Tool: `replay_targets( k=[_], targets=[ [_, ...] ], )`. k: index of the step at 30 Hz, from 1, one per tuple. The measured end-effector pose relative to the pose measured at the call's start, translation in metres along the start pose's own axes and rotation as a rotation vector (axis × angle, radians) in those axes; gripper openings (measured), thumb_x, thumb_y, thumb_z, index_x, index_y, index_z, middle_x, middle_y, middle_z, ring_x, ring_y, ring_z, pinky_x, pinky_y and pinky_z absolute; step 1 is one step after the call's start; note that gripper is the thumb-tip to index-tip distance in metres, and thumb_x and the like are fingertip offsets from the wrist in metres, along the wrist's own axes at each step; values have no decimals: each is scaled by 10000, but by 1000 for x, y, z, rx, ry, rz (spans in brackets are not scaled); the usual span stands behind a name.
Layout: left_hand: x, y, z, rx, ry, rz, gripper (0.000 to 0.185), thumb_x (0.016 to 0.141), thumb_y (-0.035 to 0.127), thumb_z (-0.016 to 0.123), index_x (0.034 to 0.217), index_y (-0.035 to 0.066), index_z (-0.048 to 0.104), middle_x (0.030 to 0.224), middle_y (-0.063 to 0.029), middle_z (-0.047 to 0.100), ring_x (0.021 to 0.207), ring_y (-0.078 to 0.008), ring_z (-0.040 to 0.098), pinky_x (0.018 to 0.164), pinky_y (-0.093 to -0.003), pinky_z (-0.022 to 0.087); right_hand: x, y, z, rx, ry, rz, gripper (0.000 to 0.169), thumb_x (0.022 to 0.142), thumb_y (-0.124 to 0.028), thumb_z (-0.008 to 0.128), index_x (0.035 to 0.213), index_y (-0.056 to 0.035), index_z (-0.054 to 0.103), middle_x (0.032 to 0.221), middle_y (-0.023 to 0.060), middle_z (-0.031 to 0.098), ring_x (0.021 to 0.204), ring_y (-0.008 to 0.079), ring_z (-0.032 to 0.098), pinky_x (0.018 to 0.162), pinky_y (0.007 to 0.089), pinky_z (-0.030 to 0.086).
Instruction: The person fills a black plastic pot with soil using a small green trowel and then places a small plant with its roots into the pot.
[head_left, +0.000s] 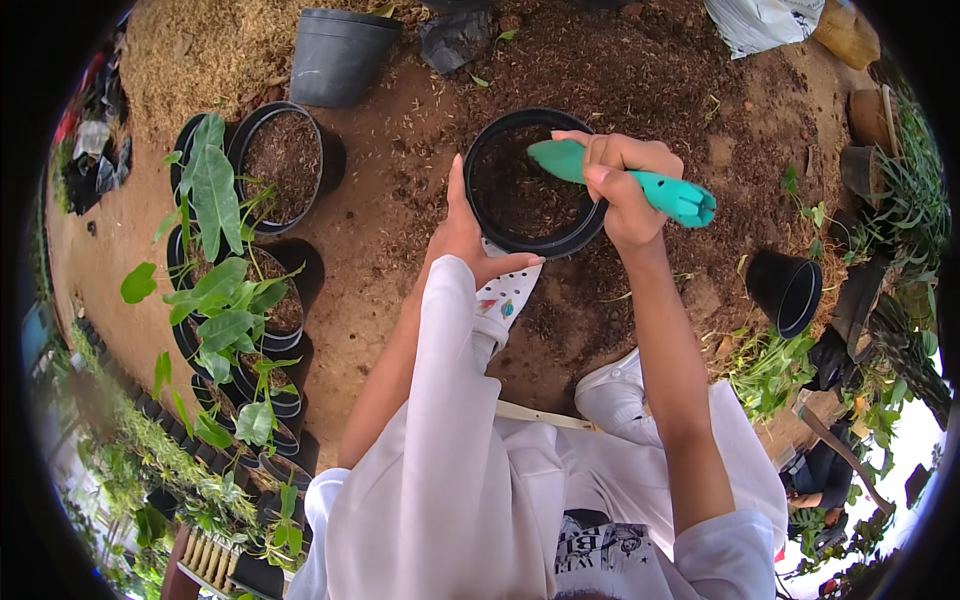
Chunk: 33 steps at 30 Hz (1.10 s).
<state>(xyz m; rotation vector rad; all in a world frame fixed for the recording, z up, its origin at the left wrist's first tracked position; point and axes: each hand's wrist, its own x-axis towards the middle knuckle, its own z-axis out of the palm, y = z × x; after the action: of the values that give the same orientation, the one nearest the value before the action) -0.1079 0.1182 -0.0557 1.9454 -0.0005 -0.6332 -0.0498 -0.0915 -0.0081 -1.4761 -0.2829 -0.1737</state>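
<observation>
In front of me stands a round black plastic pot (555, 244), partly filled with dark soil (517, 196). My left hand (463, 238) is cupped against its near left side, thumb along the near rim and fingers up the left wall. Gripped in my right hand (634, 178) is a green plastic hand trowel (679, 196). Its blade points left into the pot, above or against the soil; exact contact cannot be told. My right fingers hide the trowel's middle and part of the pot's right rim.
Left stand a soil-filled black pot (281, 169) and a row of potted leafy plants (225, 330). An upturned dark pot (341, 56) sits beyond. Loose soil (645, 67) covers the ground ahead. A small black pot (780, 289) lies tipped at right. Another person (821, 472) is at far right.
</observation>
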Motion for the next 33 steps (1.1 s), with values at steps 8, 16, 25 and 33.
replay_targets(
  k=[8, 16, 25, 33],
  targets=[
    [-3, 2, 1, 61, 10, 5, 1546, 555, 244, 1002, 1585, 72, -137, 1478, -245, 497, 1358, -361, 516, 1128, -413, 448, -4, -1, 7, 60, -45, 45, 252, 744, -79, 613, 558, 24, 478, 499, 53, 454, 448, 135, 440, 865, 466, 596],
    [-1, 9, -5, 52, -29, -36, 1525, 570, 249, 997, 1588, 70, -124, 1496, -249, 470, 1361, -362, 512, 1126, -414, 454, -14, 25, 26, -149, -274, -23, 313, 720, -67, 674, 554, -10, 414, 500, 110, 396, 438, 282, 449, 816, 448, 597],
    [1, 13, -5, 38, -20, -28, 1524, 563, 241, 997, 1591, 71, -115, 1472, -256, 497, 1329, -380, 539, 1115, -417, 460, -11, 26, 18, -237, -361, -155, 315, 726, -86, 723, 580, -19, 452, 517, 100, 391, 438, 281, 434, 882, 482, 588],
    [-1, -4, 1, 87, 23, 11, 1528, 565, 239, 991, 1597, 105, -128, 1384, -250, 581, 1260, -389, 594, 1066, -405, 501, -10, 1, 24, -160, -193, -290, 374, 809, -164, 636, 553, -30, 399, 492, 47, 381, 424, 196, 426, 844, 525, 599]
  ],
)
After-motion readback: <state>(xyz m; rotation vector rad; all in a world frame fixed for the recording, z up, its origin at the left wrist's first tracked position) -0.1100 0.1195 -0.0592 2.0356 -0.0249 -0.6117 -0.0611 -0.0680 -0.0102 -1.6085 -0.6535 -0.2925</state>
